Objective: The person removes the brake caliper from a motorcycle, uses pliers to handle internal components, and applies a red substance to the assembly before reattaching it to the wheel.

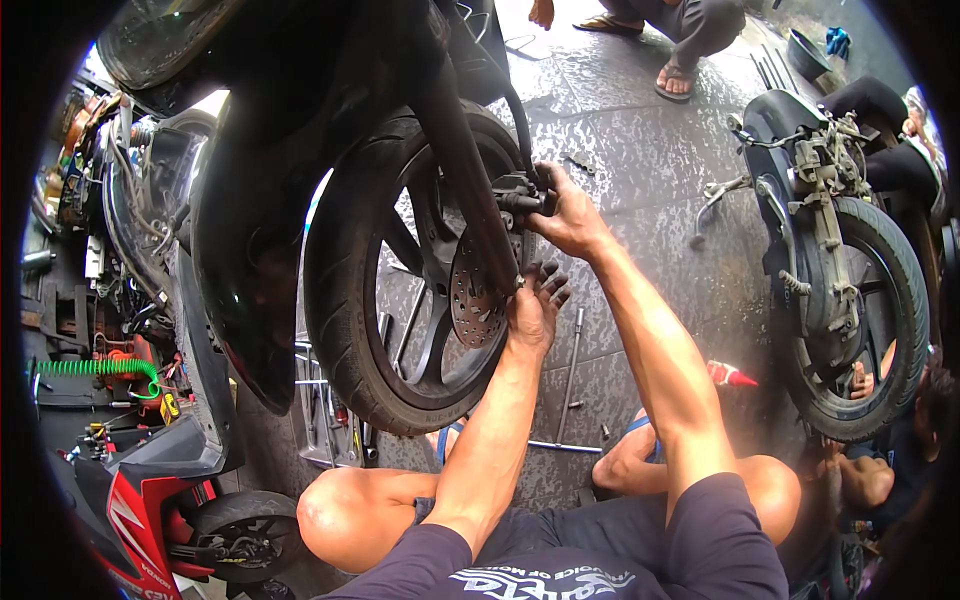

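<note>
on the wet workshop floor [640, 150], i judge we're mid-work on the brake caliper [515, 195]: right hand [570, 215] grips it, left hand [535, 305] rests open-fingered by the brake disc [475, 300] (next needs a steady pull off the disc).

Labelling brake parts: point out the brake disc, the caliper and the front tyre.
brake disc [474, 300]: head view, drilled face beside the fork leg.
caliper [517, 192]: head view, dark body under the right hand's fingers.
front tyre [335, 290]: head view, left sidewall.

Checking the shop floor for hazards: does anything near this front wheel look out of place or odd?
Loose long rods lie on the wet floor beside the front wheel, right by the squatting person's feet. A red-tipped tube lies there too. No damage is visible.
</note>
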A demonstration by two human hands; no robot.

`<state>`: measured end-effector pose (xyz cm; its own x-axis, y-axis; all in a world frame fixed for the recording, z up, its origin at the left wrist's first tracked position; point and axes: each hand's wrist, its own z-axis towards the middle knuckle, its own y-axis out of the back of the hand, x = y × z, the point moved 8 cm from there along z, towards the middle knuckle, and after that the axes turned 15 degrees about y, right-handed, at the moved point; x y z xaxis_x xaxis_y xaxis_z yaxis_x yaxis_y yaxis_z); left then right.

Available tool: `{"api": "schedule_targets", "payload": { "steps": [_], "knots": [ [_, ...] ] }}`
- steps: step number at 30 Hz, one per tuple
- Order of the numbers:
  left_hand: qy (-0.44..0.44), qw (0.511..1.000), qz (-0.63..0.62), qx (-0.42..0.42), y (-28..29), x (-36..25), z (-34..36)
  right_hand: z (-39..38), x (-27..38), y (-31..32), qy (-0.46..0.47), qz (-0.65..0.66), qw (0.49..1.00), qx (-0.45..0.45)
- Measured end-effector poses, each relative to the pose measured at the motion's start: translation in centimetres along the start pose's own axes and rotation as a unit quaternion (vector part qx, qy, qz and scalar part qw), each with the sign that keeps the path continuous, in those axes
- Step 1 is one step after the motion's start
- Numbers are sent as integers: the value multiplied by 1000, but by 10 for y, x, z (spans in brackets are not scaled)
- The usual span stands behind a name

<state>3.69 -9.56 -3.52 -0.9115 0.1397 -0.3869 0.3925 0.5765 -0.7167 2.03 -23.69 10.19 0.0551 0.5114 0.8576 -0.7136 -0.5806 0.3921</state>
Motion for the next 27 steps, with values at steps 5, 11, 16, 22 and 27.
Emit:
{"api": "schedule_targets", "payload": {
  "steps": [5,11,16,22,27],
  "knots": [
    [5,1000,-3,-16,-2,-1,-4,-5,-15,-8,3,96,994,-48],
    [-1,1000,3,-27,15,-9,-5,12,1,-8,53,-31,998,-2],
    [24,999,26,-17,-10,9,1,19,-44,43,-1,181,983,-32],
    [6,998,45,-38,5,2,-6,-17,19,54,-138,151,967,154],
    [-99,988,36,114,-74,-4,-70,-67,95,56,-237,302,913,137]
  ]
}}
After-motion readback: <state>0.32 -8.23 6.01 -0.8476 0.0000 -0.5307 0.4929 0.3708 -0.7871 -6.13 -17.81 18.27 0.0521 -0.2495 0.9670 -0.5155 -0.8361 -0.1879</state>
